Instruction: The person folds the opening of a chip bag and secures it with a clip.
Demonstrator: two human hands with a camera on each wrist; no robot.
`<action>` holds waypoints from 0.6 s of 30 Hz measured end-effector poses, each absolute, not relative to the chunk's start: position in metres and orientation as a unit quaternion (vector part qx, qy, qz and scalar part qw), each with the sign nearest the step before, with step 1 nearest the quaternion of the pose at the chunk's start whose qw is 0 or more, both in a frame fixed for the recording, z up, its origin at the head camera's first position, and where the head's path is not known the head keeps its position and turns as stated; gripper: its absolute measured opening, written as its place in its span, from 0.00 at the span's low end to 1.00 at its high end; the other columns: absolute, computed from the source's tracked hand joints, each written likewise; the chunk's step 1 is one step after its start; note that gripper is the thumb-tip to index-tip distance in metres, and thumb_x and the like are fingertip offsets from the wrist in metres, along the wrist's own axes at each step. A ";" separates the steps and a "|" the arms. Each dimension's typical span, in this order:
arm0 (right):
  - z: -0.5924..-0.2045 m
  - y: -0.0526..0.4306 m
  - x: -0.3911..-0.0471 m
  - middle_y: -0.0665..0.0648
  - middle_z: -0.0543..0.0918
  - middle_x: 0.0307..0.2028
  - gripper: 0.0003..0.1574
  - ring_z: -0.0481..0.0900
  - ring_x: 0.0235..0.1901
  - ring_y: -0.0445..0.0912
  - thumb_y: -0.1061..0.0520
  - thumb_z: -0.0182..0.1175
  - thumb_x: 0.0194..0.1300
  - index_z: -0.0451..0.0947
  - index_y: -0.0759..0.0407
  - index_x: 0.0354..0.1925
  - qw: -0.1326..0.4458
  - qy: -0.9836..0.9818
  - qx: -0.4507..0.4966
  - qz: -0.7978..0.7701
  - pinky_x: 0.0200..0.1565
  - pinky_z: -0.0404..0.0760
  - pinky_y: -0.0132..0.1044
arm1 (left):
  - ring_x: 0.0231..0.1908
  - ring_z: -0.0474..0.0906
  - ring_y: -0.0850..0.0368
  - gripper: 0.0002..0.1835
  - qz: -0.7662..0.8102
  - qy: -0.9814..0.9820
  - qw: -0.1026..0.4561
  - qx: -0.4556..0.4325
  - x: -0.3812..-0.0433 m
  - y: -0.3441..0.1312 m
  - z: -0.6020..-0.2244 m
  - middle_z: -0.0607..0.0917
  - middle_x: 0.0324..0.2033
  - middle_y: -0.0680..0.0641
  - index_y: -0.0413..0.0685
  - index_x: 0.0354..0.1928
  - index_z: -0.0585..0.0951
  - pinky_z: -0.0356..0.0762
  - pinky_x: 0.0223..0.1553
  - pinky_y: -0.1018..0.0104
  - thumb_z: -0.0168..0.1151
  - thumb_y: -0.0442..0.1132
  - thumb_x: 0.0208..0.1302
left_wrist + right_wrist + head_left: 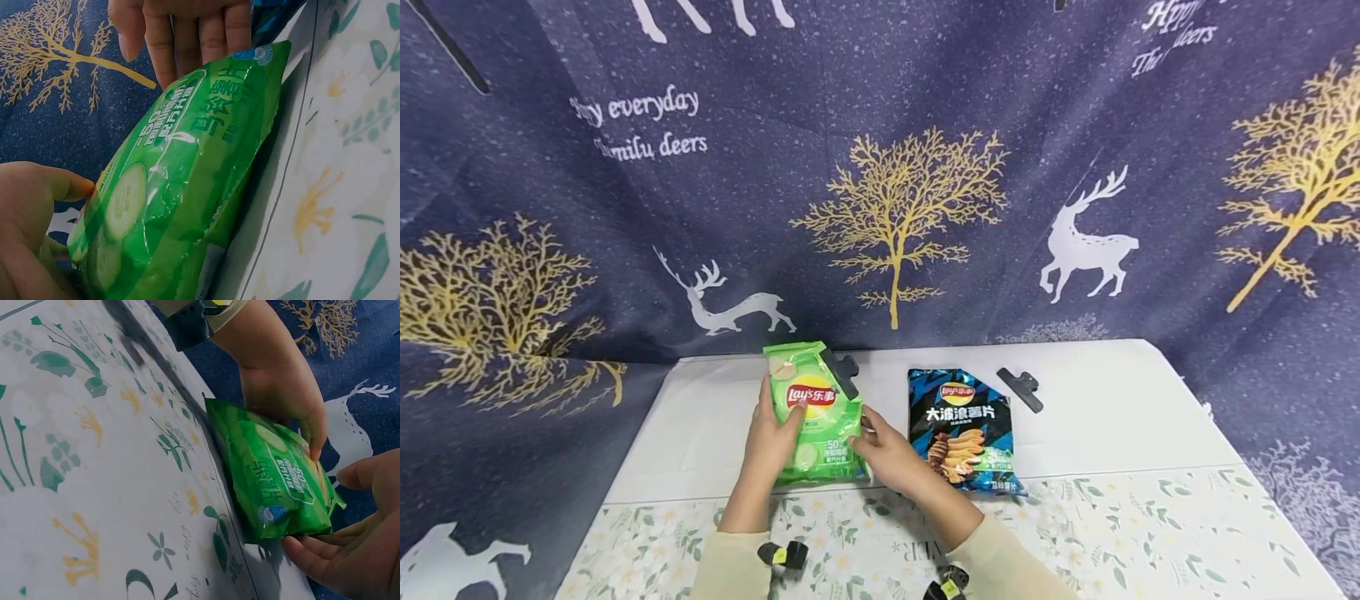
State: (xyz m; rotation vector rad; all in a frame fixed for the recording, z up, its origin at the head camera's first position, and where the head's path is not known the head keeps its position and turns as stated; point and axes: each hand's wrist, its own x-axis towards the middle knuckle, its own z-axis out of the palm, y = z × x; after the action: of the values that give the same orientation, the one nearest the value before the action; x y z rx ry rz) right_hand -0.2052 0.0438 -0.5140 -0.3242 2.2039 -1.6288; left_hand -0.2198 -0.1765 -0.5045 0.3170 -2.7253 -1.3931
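Beige sleeves [730,567] come in at the bottom of the head view, closest to the camera. Behind everything hangs the backdrop [865,192], dark blue with deer and golden trees. Before it is the tabletop [1112,408], white in its far part and flowered in its near part. On its left half is the green bag [823,433]; I cannot tell whether the surface carries all its weight. The black bag [958,417] lies to the right, apart from it.

The left hand [767,442] is clamped on the left side of the green bag, with the thumb on its front. In my judgement, this hold should be firm but soft, because chips break easily. The right hand [891,458] touches the lower right edge with nearly straight fingers, thumb apart; it would do well to steady this edge without squeezing.

Smallest are two dark clips. The first clip [842,379] is along the slanted corner of the green bag, and I cannot tell if it bites there, so better not to bump it. The second clip [1021,390] lies just beside the black bag.
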 end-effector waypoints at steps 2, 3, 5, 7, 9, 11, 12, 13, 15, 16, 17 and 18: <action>-0.514 0.043 -0.205 0.69 0.63 0.74 0.45 0.69 0.71 0.62 0.45 0.51 0.78 0.46 0.59 0.81 0.192 0.783 -0.120 -0.579 0.67 0.72 0.60 | 0.72 0.58 0.24 0.49 -0.452 -0.886 0.032 0.101 -0.220 -0.176 -0.506 0.58 0.74 0.25 0.51 0.82 0.36 0.55 0.72 0.31 0.55 0.50 0.73; -0.514 0.043 -0.204 0.69 0.65 0.73 0.44 0.70 0.70 0.62 0.45 0.51 0.78 0.47 0.58 0.80 0.193 0.785 -0.122 -0.577 0.66 0.72 0.60 | 0.72 0.58 0.24 0.48 -0.452 -0.886 0.031 0.100 -0.221 -0.177 -0.507 0.58 0.74 0.25 0.51 0.82 0.36 0.55 0.72 0.31 0.55 0.50 0.73; -0.515 0.042 -0.203 0.70 0.70 0.70 0.43 0.73 0.67 0.62 0.45 0.51 0.78 0.49 0.57 0.80 0.191 0.791 -0.127 -0.568 0.64 0.74 0.60 | 0.72 0.58 0.24 0.48 -0.449 -0.888 0.026 0.098 -0.221 -0.177 -0.509 0.58 0.73 0.25 0.50 0.82 0.37 0.55 0.72 0.31 0.55 0.49 0.73; -0.516 0.042 -0.202 0.71 0.74 0.66 0.41 0.75 0.66 0.62 0.44 0.51 0.78 0.52 0.56 0.79 0.189 0.796 -0.133 -0.559 0.64 0.75 0.60 | 0.72 0.58 0.25 0.47 -0.445 -0.890 0.021 0.097 -0.221 -0.177 -0.510 0.59 0.73 0.25 0.49 0.82 0.38 0.55 0.72 0.30 0.55 0.49 0.73; -0.517 0.041 -0.201 0.72 0.76 0.65 0.40 0.76 0.65 0.62 0.44 0.51 0.78 0.54 0.56 0.79 0.187 0.800 -0.139 -0.553 0.64 0.75 0.59 | 0.72 0.59 0.24 0.46 -0.440 -0.893 0.019 0.095 -0.221 -0.177 -0.511 0.60 0.72 0.24 0.48 0.82 0.39 0.56 0.71 0.30 0.55 0.48 0.74; -0.517 0.040 -0.200 0.71 0.74 0.66 0.39 0.75 0.66 0.61 0.45 0.51 0.78 0.55 0.56 0.79 0.185 0.800 -0.145 -0.553 0.64 0.75 0.58 | 0.71 0.59 0.24 0.46 -0.436 -0.895 0.020 0.094 -0.220 -0.177 -0.510 0.60 0.72 0.24 0.47 0.82 0.39 0.57 0.71 0.30 0.54 0.48 0.74; -0.517 0.039 -0.200 0.71 0.73 0.67 0.38 0.75 0.66 0.61 0.45 0.51 0.78 0.56 0.56 0.78 0.185 0.799 -0.146 -0.554 0.64 0.76 0.57 | 0.71 0.60 0.24 0.46 -0.434 -0.896 0.020 0.094 -0.220 -0.177 -0.510 0.61 0.72 0.24 0.47 0.82 0.40 0.57 0.71 0.31 0.54 0.48 0.74; -0.517 0.039 -0.200 0.71 0.72 0.68 0.38 0.75 0.67 0.60 0.46 0.50 0.78 0.56 0.55 0.78 0.185 0.799 -0.146 -0.554 0.64 0.76 0.56 | 0.71 0.60 0.24 0.46 -0.433 -0.896 0.021 0.093 -0.220 -0.177 -0.510 0.61 0.72 0.24 0.46 0.82 0.40 0.57 0.71 0.31 0.54 0.48 0.74; -0.517 0.039 -0.200 0.70 0.69 0.71 0.37 0.74 0.67 0.60 0.46 0.50 0.78 0.56 0.56 0.78 0.184 0.797 -0.150 -0.555 0.64 0.77 0.56 | 0.70 0.60 0.24 0.45 -0.428 -0.899 0.019 0.094 -0.221 -0.177 -0.510 0.61 0.71 0.23 0.45 0.81 0.40 0.58 0.71 0.31 0.54 0.48 0.74; -0.517 0.039 -0.200 0.70 0.68 0.71 0.37 0.75 0.67 0.60 0.47 0.50 0.79 0.57 0.55 0.78 0.184 0.796 -0.151 -0.556 0.64 0.77 0.55 | 0.70 0.61 0.24 0.45 -0.427 -0.899 0.017 0.095 -0.221 -0.177 -0.510 0.61 0.71 0.23 0.45 0.81 0.40 0.58 0.70 0.31 0.54 0.48 0.74; -0.517 0.040 -0.200 0.69 0.67 0.72 0.37 0.75 0.67 0.60 0.47 0.50 0.79 0.57 0.55 0.78 0.185 0.796 -0.153 -0.556 0.63 0.77 0.55 | 0.70 0.61 0.24 0.45 -0.425 -0.900 0.015 0.096 -0.221 -0.177 -0.510 0.61 0.71 0.23 0.44 0.81 0.40 0.59 0.70 0.31 0.54 0.48 0.74; -0.517 0.040 -0.200 0.69 0.66 0.72 0.37 0.75 0.67 0.60 0.47 0.50 0.79 0.57 0.55 0.78 0.186 0.796 -0.154 -0.555 0.63 0.77 0.55 | 0.70 0.61 0.24 0.45 -0.423 -0.901 0.013 0.097 -0.222 -0.177 -0.511 0.61 0.71 0.23 0.43 0.81 0.41 0.59 0.70 0.32 0.53 0.48 0.74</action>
State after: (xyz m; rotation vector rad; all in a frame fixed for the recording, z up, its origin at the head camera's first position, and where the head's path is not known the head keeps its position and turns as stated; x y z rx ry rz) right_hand -0.2000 0.0399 -0.5173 -0.4335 2.2426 -1.5640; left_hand -0.2217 -0.1772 -0.5106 0.3023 -2.8071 -1.3189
